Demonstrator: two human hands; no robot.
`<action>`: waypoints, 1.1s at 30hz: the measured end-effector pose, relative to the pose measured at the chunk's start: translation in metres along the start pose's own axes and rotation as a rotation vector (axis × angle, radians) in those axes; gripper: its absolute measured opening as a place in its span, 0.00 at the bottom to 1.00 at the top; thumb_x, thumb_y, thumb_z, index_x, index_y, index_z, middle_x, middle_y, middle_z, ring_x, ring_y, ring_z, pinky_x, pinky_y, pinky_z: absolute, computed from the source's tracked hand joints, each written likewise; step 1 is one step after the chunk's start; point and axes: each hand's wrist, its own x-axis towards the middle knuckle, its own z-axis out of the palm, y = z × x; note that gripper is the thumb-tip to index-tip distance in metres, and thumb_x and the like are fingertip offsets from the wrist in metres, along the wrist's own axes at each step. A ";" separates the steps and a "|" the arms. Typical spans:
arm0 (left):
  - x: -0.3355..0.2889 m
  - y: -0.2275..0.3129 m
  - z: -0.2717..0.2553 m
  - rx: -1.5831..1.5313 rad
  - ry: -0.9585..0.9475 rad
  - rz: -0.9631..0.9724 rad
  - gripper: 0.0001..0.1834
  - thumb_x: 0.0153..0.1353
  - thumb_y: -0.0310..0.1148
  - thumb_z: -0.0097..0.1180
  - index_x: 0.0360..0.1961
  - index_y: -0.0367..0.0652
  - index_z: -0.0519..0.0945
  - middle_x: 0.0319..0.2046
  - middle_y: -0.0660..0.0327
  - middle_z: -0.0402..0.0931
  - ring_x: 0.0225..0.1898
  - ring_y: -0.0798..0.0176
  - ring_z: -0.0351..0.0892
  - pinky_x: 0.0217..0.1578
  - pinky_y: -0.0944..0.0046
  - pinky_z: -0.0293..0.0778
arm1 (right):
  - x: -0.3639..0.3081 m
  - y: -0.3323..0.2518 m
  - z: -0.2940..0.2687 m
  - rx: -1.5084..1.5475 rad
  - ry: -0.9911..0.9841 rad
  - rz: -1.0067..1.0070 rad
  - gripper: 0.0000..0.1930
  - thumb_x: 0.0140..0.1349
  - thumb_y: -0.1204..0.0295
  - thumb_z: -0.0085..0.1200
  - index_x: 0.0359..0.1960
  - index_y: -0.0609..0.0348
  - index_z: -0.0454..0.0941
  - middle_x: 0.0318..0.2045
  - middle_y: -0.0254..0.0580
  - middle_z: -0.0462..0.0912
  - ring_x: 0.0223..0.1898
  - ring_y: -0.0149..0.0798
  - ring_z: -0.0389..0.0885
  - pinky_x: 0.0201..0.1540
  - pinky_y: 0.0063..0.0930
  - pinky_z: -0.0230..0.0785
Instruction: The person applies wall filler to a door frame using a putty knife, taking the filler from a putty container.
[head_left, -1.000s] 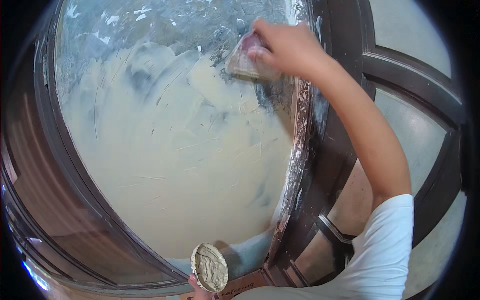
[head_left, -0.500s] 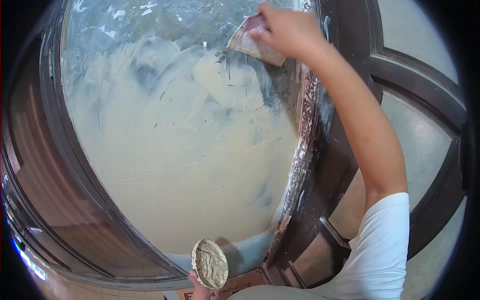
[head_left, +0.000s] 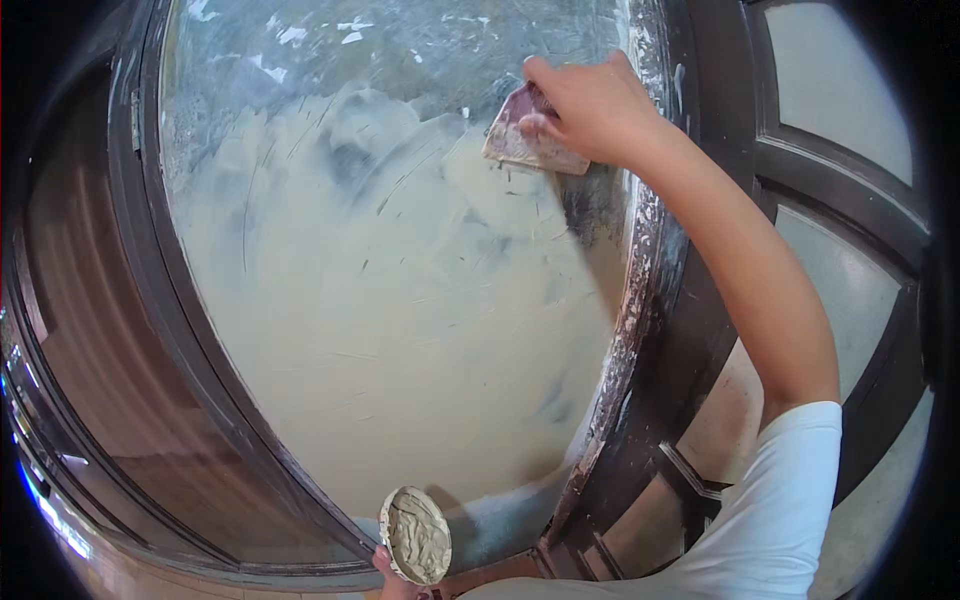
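My right hand [head_left: 598, 108] is raised and grips a wide putty spreader [head_left: 535, 140], pinkish and smeared with filler. Its straight edge rests against the wall panel [head_left: 400, 330], near the panel's right side. Cream filler coats most of that panel, with bluish-grey surface showing along the top and in thin patches. A dark uncoated strip lies just below and right of the spreader. Low in the view, my left hand [head_left: 393, 580] holds a round tub [head_left: 418, 535] of thick beige filler, tilted so its contents show. Most of that hand's fingers are behind the tub.
A dark wooden frame [head_left: 215, 370] borders the panel on the left. On the right is a paint-flecked edge strip [head_left: 632, 310] beside a dark door with pale panes [head_left: 840, 260]. Tiled floor [head_left: 150, 580] shows at the lower left.
The spreader has moved slightly downward over the wall in my right hand, spreading filler beneath it. The whole view has shifted a little. My left hand still holds the tub.
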 end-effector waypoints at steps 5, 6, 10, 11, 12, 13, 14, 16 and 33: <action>0.004 0.018 -0.008 0.029 -0.039 0.003 0.57 0.45 0.73 0.57 0.69 0.44 0.61 0.63 0.54 0.68 0.61 0.50 0.70 0.60 0.48 0.71 | 0.014 0.035 -0.018 -0.001 0.125 0.203 0.23 0.62 0.48 0.54 0.49 0.50 0.70 0.32 0.43 0.85 0.37 0.50 0.84 0.42 0.51 0.70; 0.004 0.024 -0.011 0.034 -0.039 0.016 0.57 0.45 0.73 0.57 0.69 0.44 0.61 0.63 0.54 0.68 0.61 0.50 0.70 0.60 0.48 0.71 | 0.017 0.034 -0.017 0.029 0.224 0.142 0.23 0.62 0.48 0.54 0.49 0.50 0.70 0.33 0.43 0.85 0.36 0.50 0.85 0.43 0.53 0.68; 0.001 0.031 -0.016 0.033 -0.039 0.056 0.57 0.44 0.72 0.57 0.69 0.44 0.61 0.62 0.54 0.68 0.62 0.50 0.70 0.60 0.48 0.71 | 0.013 -0.015 -0.006 0.064 -0.085 0.058 0.24 0.63 0.47 0.53 0.52 0.48 0.69 0.34 0.42 0.85 0.40 0.49 0.84 0.51 0.54 0.63; 0.000 0.033 -0.017 0.039 -0.051 0.045 0.57 0.44 0.72 0.57 0.69 0.44 0.61 0.62 0.54 0.68 0.62 0.50 0.70 0.60 0.48 0.71 | 0.015 -0.002 -0.007 0.030 0.005 0.149 0.24 0.62 0.47 0.53 0.51 0.49 0.70 0.33 0.42 0.85 0.39 0.49 0.84 0.50 0.56 0.64; -0.001 0.035 -0.019 0.044 -0.064 0.033 0.57 0.44 0.72 0.57 0.69 0.44 0.61 0.62 0.54 0.68 0.62 0.50 0.70 0.60 0.48 0.71 | 0.018 0.014 -0.010 -0.006 0.094 0.240 0.24 0.62 0.47 0.53 0.50 0.50 0.70 0.31 0.41 0.86 0.37 0.49 0.85 0.48 0.58 0.64; -0.001 0.039 -0.022 0.050 -0.063 0.037 0.57 0.44 0.72 0.57 0.69 0.44 0.61 0.62 0.54 0.68 0.62 0.50 0.70 0.60 0.48 0.71 | 0.025 0.017 -0.022 -0.001 0.089 0.345 0.23 0.63 0.49 0.54 0.52 0.48 0.69 0.36 0.41 0.86 0.38 0.47 0.84 0.47 0.52 0.64; -0.005 0.042 -0.023 0.053 -0.051 0.052 0.57 0.44 0.72 0.58 0.69 0.44 0.61 0.62 0.54 0.68 0.62 0.50 0.70 0.60 0.48 0.71 | 0.030 0.008 -0.037 0.015 0.094 0.336 0.23 0.63 0.49 0.54 0.52 0.48 0.69 0.36 0.41 0.86 0.38 0.47 0.84 0.47 0.52 0.64; -0.006 0.048 -0.015 0.013 -0.049 0.042 0.57 0.44 0.70 0.59 0.69 0.44 0.61 0.62 0.54 0.68 0.62 0.50 0.70 0.61 0.47 0.70 | 0.029 -0.011 -0.064 0.056 0.122 0.411 0.27 0.56 0.52 0.61 0.51 0.56 0.74 0.35 0.57 0.84 0.39 0.54 0.85 0.54 0.52 0.68; 0.001 0.057 -0.028 0.027 -0.166 -0.064 0.58 0.46 0.73 0.55 0.70 0.44 0.58 0.66 0.54 0.64 0.64 0.50 0.67 0.62 0.48 0.68 | 0.031 -0.042 -0.084 0.148 0.200 0.459 0.19 0.59 0.58 0.58 0.45 0.60 0.77 0.34 0.57 0.84 0.39 0.54 0.85 0.42 0.46 0.76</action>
